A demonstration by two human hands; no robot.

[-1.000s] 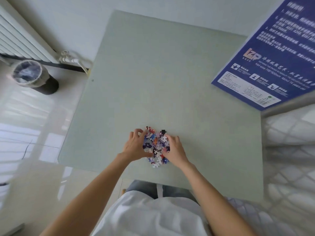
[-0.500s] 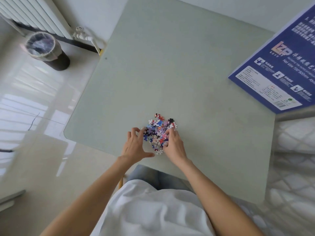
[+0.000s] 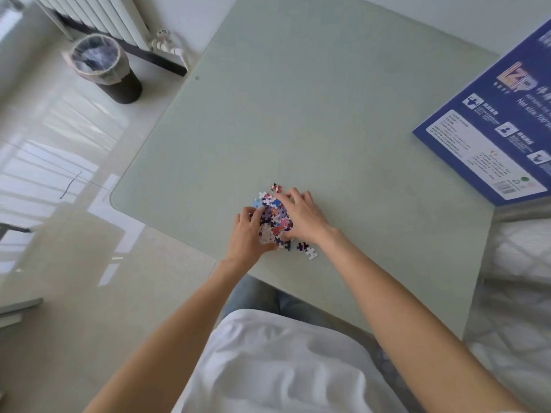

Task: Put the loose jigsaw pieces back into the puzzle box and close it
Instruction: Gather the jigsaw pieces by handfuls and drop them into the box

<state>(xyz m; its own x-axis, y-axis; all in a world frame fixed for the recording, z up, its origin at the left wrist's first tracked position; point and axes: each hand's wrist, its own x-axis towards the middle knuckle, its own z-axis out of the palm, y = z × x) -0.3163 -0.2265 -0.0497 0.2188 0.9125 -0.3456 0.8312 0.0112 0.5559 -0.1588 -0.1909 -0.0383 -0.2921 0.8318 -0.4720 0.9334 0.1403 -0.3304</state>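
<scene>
Both hands cup the pieces near the bench front edge: left hand and right hand curl round the heap. The box lies far right.

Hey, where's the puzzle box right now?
In the head view, the blue puzzle box lies at the table's far right edge, partly out of frame, well away from the jigsaw pieces.
</scene>
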